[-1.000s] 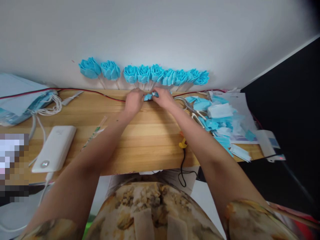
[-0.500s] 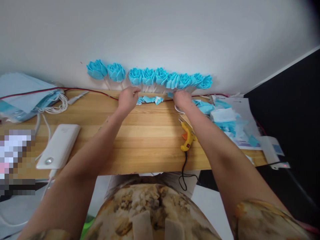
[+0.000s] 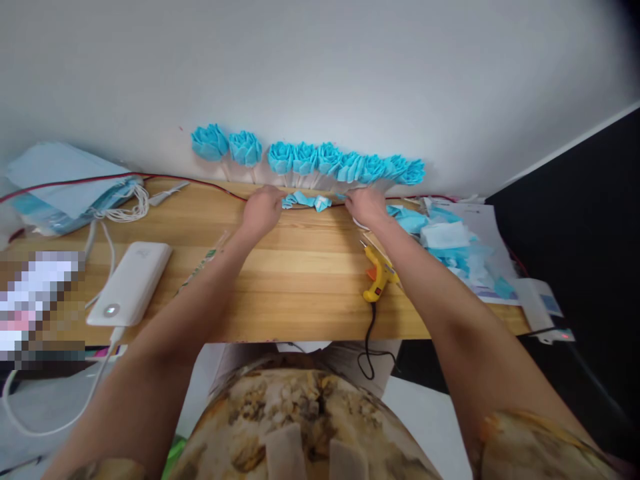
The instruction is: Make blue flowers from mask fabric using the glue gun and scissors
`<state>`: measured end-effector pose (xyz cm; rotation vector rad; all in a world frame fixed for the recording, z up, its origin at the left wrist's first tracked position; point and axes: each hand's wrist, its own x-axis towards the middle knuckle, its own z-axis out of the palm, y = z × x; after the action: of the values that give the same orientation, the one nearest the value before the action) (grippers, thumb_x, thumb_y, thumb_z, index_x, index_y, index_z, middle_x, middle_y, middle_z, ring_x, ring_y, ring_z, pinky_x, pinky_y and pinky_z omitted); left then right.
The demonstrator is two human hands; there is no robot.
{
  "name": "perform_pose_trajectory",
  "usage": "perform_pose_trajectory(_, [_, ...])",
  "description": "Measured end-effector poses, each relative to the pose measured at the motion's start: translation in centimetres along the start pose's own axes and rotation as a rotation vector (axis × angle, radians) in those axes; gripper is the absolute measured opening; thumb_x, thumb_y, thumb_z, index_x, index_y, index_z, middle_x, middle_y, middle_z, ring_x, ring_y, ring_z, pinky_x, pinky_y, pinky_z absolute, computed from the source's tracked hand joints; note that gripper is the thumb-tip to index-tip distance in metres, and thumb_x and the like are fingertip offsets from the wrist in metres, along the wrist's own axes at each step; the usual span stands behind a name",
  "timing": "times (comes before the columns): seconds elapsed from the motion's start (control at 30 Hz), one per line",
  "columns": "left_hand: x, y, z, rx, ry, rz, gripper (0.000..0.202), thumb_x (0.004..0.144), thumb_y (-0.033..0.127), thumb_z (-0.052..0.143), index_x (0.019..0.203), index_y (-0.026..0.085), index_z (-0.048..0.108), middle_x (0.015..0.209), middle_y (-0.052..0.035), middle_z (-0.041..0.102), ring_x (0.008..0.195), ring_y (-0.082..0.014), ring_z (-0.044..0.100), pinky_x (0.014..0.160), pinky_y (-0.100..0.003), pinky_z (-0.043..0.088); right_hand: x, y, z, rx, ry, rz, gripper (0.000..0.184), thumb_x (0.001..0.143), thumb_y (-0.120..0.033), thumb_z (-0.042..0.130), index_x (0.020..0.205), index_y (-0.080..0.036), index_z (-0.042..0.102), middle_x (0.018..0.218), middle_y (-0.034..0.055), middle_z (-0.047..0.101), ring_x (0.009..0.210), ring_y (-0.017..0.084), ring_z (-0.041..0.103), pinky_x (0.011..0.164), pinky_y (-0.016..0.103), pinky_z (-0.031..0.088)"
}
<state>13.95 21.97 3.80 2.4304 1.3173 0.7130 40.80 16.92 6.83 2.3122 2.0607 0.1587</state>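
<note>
Along the back of the desk, my left hand [image 3: 263, 208] has its fingers curled at the left end of a row of small folded blue pieces [image 3: 306, 200]. Whatever its fingertips may hold is hidden. Right of that row, my right hand [image 3: 369, 205] is closed too, its fingertips against a small blue scrap [image 3: 341, 197]; I cannot tell whether it grips it. Just behind both hands, several blue rose-like flowers [image 3: 305, 158] on thin pale stems lean against the wall. A yellow glue gun [image 3: 377, 277] with an orange trigger lies below my right forearm.
A white power bank [image 3: 131, 283] with a cable lies at the left, near a pixelated patch. Behind it are a bag of pale blue sheets [image 3: 65, 180] and white cords [image 3: 131, 207]. Blue and white scraps [image 3: 453, 240] are heaped at the right. A red-black wire runs along the back.
The view has shifted slightly, so the left-side things appear further right. My left hand's fingers have come down against the end of the folded pieces. My right hand has barely moved.
</note>
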Motion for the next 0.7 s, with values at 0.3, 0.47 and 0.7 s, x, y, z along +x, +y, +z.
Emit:
perform_pose_trajectory(0.3, [-6.6,6.2,-4.4,-0.371,-0.139,-0.017,0.026,0.096,0.029,0.058,0.106,0.019,0.079,0.109,-0.0051,0.080,0.097,-0.0208,0.072,0.086,-0.030,0.052,-0.3,-0.1,0.3,0.111,0.053,-0.005,0.037,0.099,-0.026,0.046,0.110,-0.015,0.080,0.109,0.0155,0.080,0.098,0.030,0.071,0.077,0.034,0.046])
perform_pose_trajectory(0.47, [-9.8,7.6,-3.6,-0.410,-0.296,-0.024,0.020,0.091,0.026,0.062,0.083,0.016,0.077,0.083,-0.0037,0.078,0.074,-0.0169,0.066,0.064,-0.026,0.041,0.2,-1.7,0.9,0.142,0.068,-0.061,0.039,0.098,-0.025,0.051,0.129,-0.018,0.073,0.125,0.0155,0.075,0.112,0.032,0.067,0.090,0.038,0.049])
perform_pose_trajectory(0.7, [-11.3,6.6,-1.1,-0.501,-0.323,-0.059,0.023,0.090,0.032,0.063,0.077,0.016,0.074,0.070,-0.0015,0.072,0.065,-0.0139,0.058,0.060,-0.026,0.033,2.1,-4.0,0.9,0.210,0.031,-0.069,0.035,0.096,-0.029,0.059,0.126,-0.019,0.075,0.120,0.0147,0.076,0.109,0.030,0.068,0.090,0.038,0.051])
